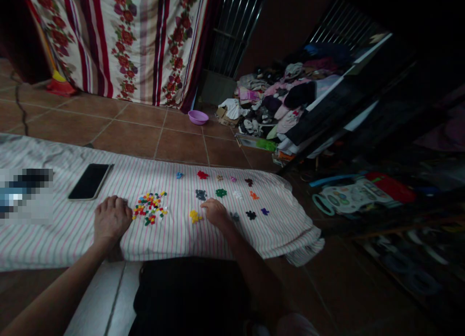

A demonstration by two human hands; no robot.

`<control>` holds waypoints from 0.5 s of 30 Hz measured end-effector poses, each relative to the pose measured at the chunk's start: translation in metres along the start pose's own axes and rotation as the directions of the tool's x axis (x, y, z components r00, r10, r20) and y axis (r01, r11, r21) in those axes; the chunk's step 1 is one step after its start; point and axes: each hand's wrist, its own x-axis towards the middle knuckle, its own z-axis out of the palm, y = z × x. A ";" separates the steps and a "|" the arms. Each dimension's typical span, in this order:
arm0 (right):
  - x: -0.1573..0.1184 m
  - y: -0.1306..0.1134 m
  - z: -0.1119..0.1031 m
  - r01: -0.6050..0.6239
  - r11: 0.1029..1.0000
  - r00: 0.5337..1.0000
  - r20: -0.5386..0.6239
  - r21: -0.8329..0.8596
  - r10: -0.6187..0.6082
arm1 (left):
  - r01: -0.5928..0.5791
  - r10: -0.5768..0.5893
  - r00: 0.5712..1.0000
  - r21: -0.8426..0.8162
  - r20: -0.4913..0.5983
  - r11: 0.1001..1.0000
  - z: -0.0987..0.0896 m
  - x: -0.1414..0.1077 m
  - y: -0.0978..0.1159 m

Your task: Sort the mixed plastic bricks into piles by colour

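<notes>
My left hand (112,217) rests on the striped cloth with its fingers curled together and nothing visible in them, touching the left edge of a mixed pile of small coloured pieces (150,207). My right hand (215,213) is over the cloth, thumb and fingertips pinched; anything between them is too small to make out. It is just right of a yellow pile (195,216) and below a dark grey pile (201,195) and a green pile (221,193). Other small single-colour piles include red (202,174), white (237,194), orange (254,195), black (251,215) and blue (179,175).
A dark-screened phone (90,182) lies on the striped cloth (145,244), left of the pieces. Beyond are a purple bowl (198,117) on the tiled floor, a floral curtain (145,40) and heaped clothes (279,96). A toy-like panel (348,198) is at the right.
</notes>
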 end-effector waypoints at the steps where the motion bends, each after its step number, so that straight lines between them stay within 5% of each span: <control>1: 0.000 0.000 -0.001 0.014 1.000 1.000 0.004 0.001 -0.014 | -0.001 0.001 1.000 0.001 0.003 1.000 0.001 0.000 0.000; 8: 0.005 -0.002 -0.002 0.053 0.997 0.998 -0.048 0.058 -0.050 | 0.011 -0.011 1.000 0.023 0.004 1.000 0.008 0.000 -0.003; 15: 0.070 -0.045 -0.005 0.129 0.980 0.984 -0.145 0.150 -0.107 | -0.002 0.003 0.999 0.042 -0.032 0.999 0.010 0.001 -0.004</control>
